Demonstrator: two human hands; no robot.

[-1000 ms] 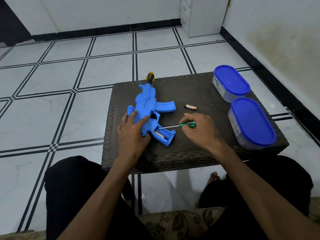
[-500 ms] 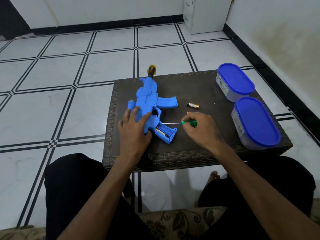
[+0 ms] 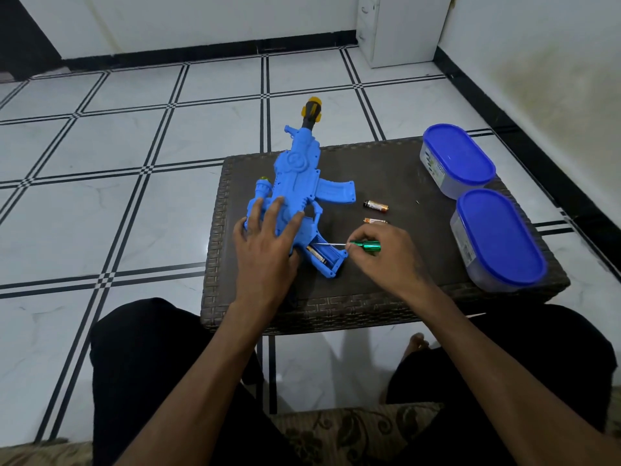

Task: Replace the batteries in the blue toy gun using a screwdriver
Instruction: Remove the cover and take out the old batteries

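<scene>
Blue toy gun (image 3: 295, 183) lies flat on the dark woven desk (image 3: 386, 297), muzzle pointing away from the person and overhanging the desk's far edge, grip end nearest the person. Left hand (image 3: 265, 250) rests on the gun's rear body with fingers spread and straight, pressing it down. Right hand (image 3: 386, 260), on the gun's right, pinches a green-handled screwdriver (image 3: 364, 245) between thumb and fingers; its thin shaft runs level toward the gun, tip at the open battery compartment (image 3: 324, 258) in the grip. One battery (image 3: 316, 254) is seen seated in that compartment. The hands are apart, one on each side of the grip.

Two loose batteries lie on the desk to the right of the gun: first loose battery (image 3: 375, 205) just beyond the magazine, second loose battery (image 3: 374, 221) nearer the right hand, partly hidden by it. Further right of the gun, at the desk's right edge, stand two clear containers with blue lids, far container (image 3: 458, 159) and near container (image 3: 497, 237), side by side. White tiled floor (image 3: 117, 196) with black lines surrounds the desk.
</scene>
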